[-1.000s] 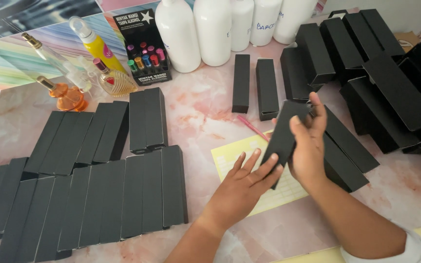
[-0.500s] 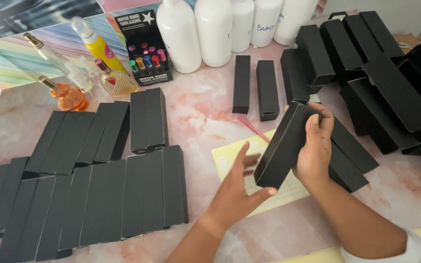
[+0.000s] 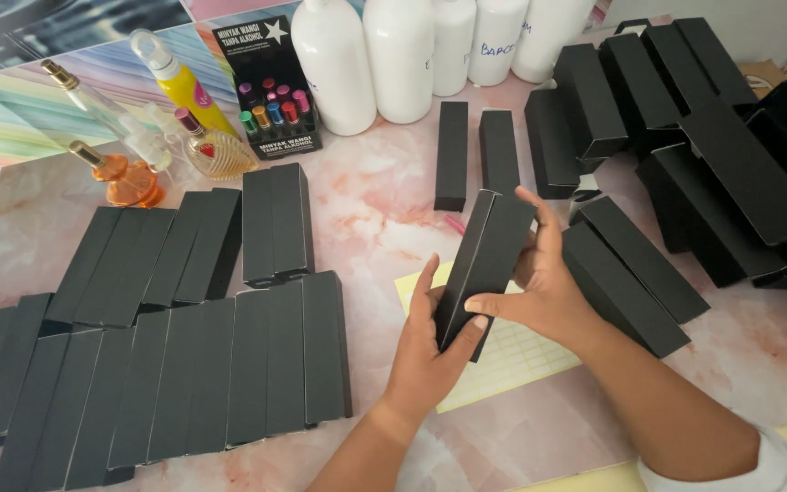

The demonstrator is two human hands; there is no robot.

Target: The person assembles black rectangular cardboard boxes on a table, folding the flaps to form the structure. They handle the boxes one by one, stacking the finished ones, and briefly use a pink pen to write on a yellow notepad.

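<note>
Head view, looking down on a pink marbled table [image 3: 366, 210]. Both hands are closed on one long black carton [image 3: 485, 264], held tilted just above a yellow gridded sheet [image 3: 512, 355]. Left hand [image 3: 425, 351] cups the lower end, fingers wrapped along the near face. Right hand [image 3: 548, 287] pinches the far long edge, thumb across the lower part, fingertips up near the top. Carton looks like thin card: light, probably hollow, stiff along its length but easily dented on the broad faces, matt and not slippery. Best held by the long edges or ends, not squeezed mid-panel. Flat rows of black cartons [image 3: 184, 364] lie to the left; a loose heap of the same [image 3: 712, 155] to the right. White bottles [image 3: 393, 55], perfume bottles [image 3: 157, 137] and a small display box [image 3: 270, 87] stand along the far edge.
</note>
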